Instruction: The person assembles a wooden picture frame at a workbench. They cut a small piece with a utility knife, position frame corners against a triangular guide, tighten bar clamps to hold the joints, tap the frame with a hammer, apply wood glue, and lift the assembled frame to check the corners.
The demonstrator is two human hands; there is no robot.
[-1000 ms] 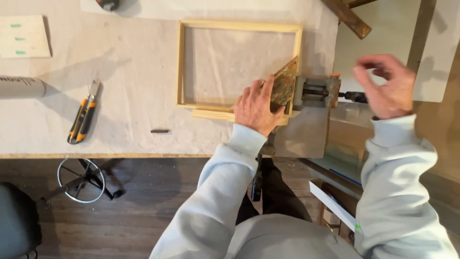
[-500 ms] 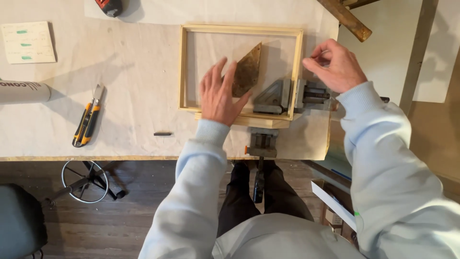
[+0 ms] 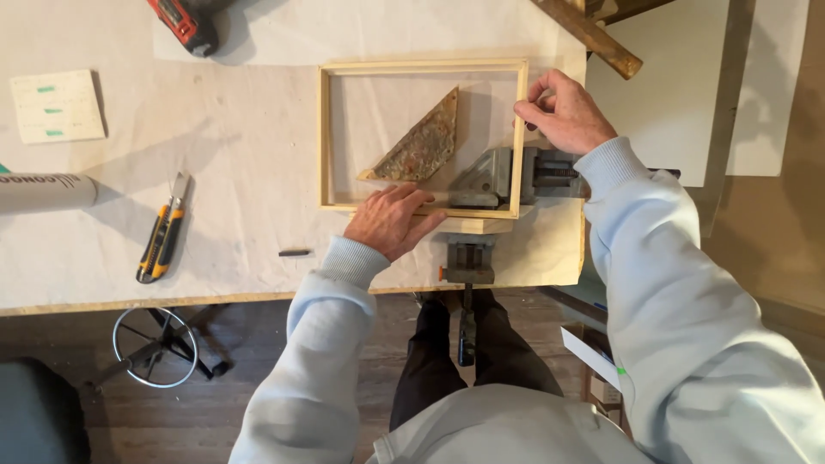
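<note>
A light wooden frame [image 3: 325, 129] lies flat on the paper-covered bench [image 3: 241, 215]. Inside it rests a mottled brown triangular piece [image 3: 419, 146]. A grey metal corner clamp [image 3: 491, 180] grips the frame's near right corner. My left hand [image 3: 391, 219] presses flat on the near rail of the frame, fingers spread toward the clamp. My right hand [image 3: 563, 112] pinches the right rail of the frame just above the clamp's screw [image 3: 554, 172].
A yellow and black utility knife [image 3: 161, 241] lies at the left, a small dark screw bit [image 3: 294, 253] near the bench edge. A white tube [image 3: 43, 191], a paper card [image 3: 57, 105], a red tool [image 3: 182, 24] and a wooden handle [image 3: 593, 36] sit around.
The triangular piece has gone from my left hand to lying inside the frame. My left hand moved down onto the near rail. My right hand stayed at the right rail.
</note>
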